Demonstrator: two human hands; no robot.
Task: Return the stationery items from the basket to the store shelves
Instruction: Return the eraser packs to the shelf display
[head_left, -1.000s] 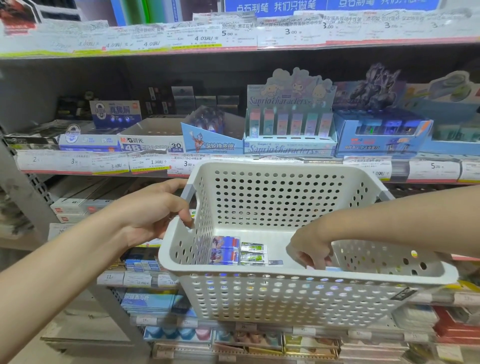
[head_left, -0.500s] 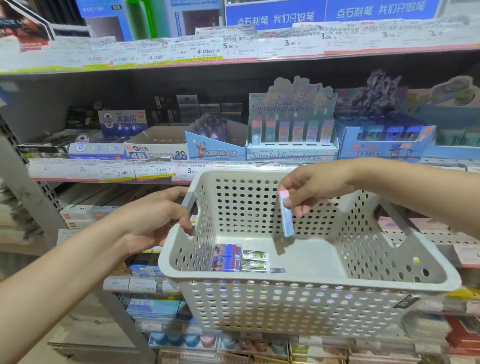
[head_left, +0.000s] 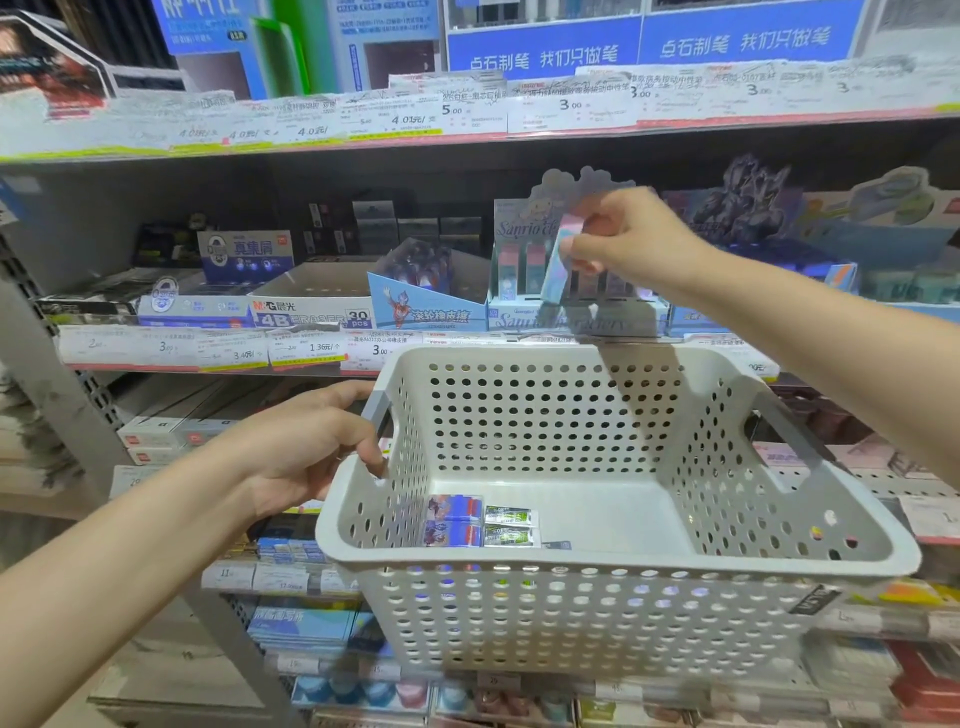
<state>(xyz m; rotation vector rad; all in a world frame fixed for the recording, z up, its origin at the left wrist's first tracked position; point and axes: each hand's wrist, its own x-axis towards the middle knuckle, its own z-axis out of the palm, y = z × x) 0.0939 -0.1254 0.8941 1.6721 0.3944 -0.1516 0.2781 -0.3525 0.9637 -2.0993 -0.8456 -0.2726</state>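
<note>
White perforated basket (head_left: 597, 613) is gripped at its handle by the left hand (head_left: 306, 447). Right hand (head_left: 631, 236) pinches a pastel eraser (head_left: 558, 265) before the Sanrio display box (head_left: 524, 312).

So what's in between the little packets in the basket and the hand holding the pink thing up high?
Nothing sits between. The head view shows only bare basket floor and holed back wall between the packets and the right hand pinching the pink eraser.

A stationery shop: tiered shelves (head_left: 467, 140) edged with price labels (head_left: 306, 348), stocked with eraser display boxes (head_left: 311, 312).
</note>
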